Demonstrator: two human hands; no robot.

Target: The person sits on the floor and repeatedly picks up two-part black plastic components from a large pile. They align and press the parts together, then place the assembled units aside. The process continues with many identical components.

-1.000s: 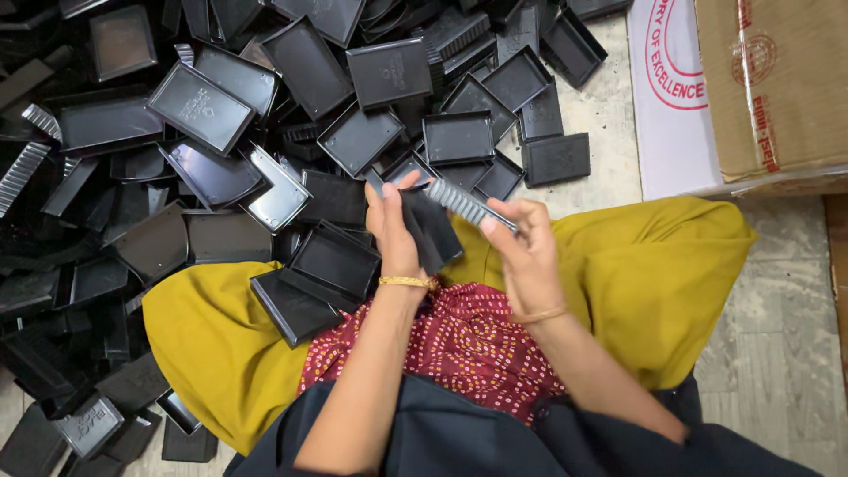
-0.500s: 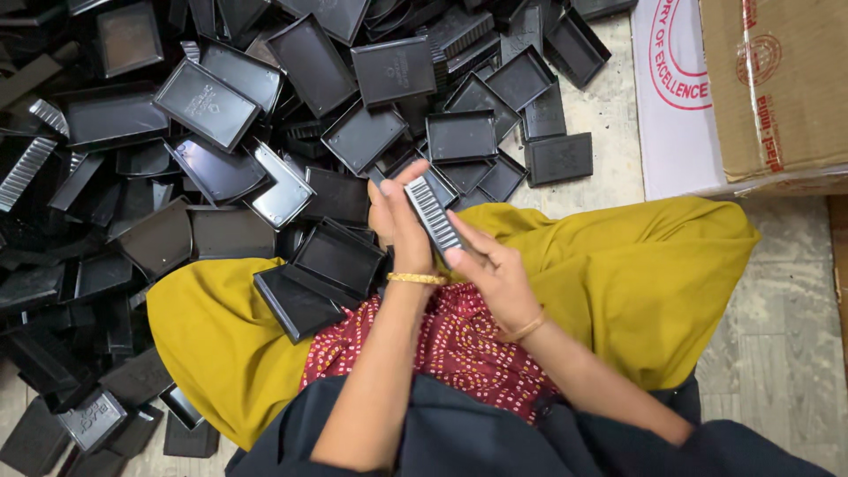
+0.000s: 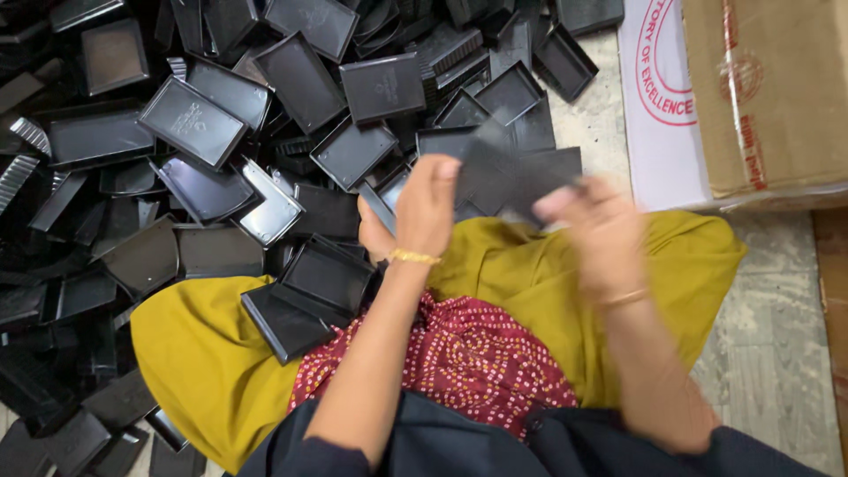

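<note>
Far left: big pile of black plastic trays [image 3: 190, 119] spread over the floor, w/ two more trays [image 3: 309, 296] resting on the person's yellow-clad knee [image 3: 203, 353]. Centre: left hand [image 3: 422, 208], gold bangle at wrist, fingers closed on left edge of a flat black plastic piece [image 3: 508, 177], held up just above the lap. Right hand [image 3: 596, 230] is blurred, grips the piece's right side. Far right: cardboard box [image 3: 764, 97] on the floor.
</note>
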